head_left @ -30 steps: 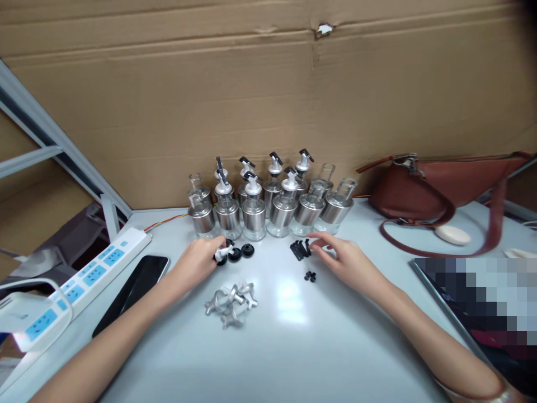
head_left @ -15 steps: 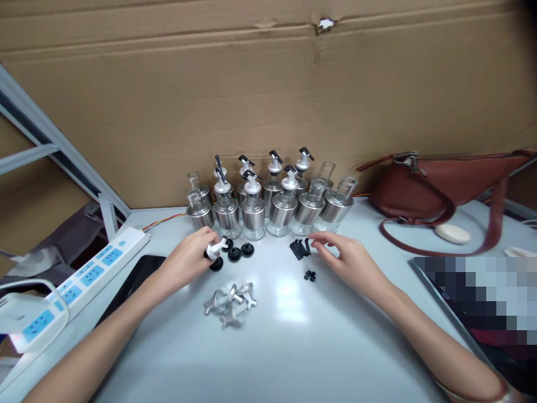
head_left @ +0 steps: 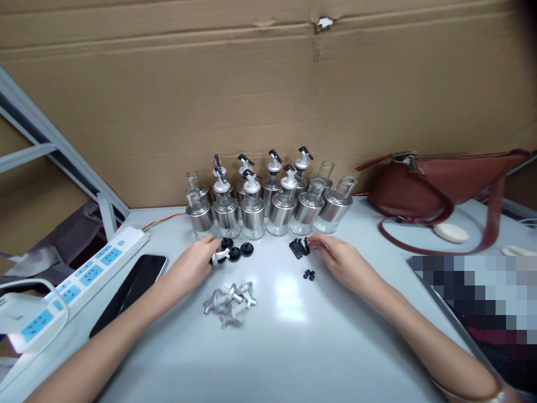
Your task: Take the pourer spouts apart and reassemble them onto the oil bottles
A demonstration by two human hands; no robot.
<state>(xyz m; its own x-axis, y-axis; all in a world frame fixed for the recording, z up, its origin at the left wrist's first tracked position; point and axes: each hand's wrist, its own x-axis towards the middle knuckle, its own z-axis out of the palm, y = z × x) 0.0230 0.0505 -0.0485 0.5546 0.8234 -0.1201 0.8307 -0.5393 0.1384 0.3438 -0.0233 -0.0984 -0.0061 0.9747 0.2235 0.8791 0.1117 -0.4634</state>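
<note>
Currently the left hand [head_left: 196, 259] has its fingers closed around a silver spout [head_left: 220, 255], just beside the round black stoppers [head_left: 246, 249] on the desk [head_left: 335, 341]. Opposite, the right hand [head_left: 343, 256] has its fingertips at the rightmost of the black levers [head_left: 298, 248]; whether they grip it, I cannot tell. Loose silver pieces [head_left: 231, 303] lie nearer, and glass bottles [head_left: 253, 212] stand behind.

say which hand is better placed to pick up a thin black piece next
Probably the right hand: it is right at the thin black pieces, though whether it already holds one is unclear. The left hand holds a pale spout piece, farther off beside the round black pieces.
</note>
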